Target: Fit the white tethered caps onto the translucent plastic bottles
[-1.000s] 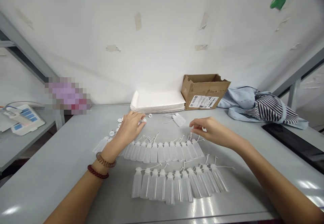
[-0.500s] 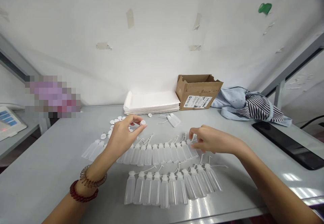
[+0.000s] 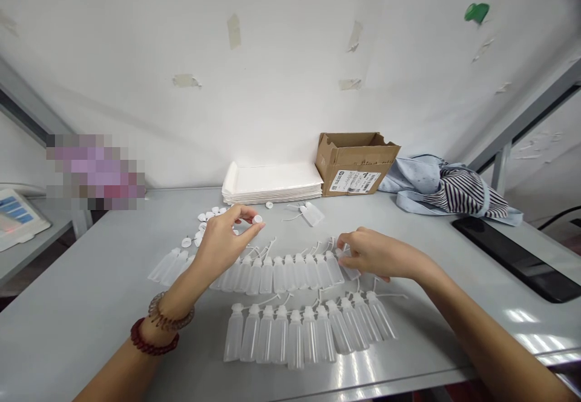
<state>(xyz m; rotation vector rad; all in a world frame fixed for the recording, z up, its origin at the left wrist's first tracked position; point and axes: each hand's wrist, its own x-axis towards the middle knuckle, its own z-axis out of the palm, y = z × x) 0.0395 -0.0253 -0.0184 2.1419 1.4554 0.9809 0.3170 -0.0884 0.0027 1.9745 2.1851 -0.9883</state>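
My left hand [image 3: 224, 241] is raised over the table and pinches a small white round cap [image 3: 257, 219] between thumb and fingertips. My right hand [image 3: 370, 253] is curled around the rightmost bottle [image 3: 344, 261] of the far row of translucent bottles [image 3: 281, 272]. A near row of bottles [image 3: 308, 332] lies closer to me, each with a thin tube. Loose white caps [image 3: 204, 223] are scattered beyond my left hand.
A stack of white trays [image 3: 272, 182] and an open cardboard box [image 3: 356, 163] stand against the wall. Striped and blue clothes [image 3: 447, 190] lie at the right, with a black flat device [image 3: 517, 257] near them. Two loose bottles [image 3: 312, 213] lie by the trays.
My left hand lifted a white cap off the table and now holds it up. My right hand dropped down onto the right end of the far bottle row.
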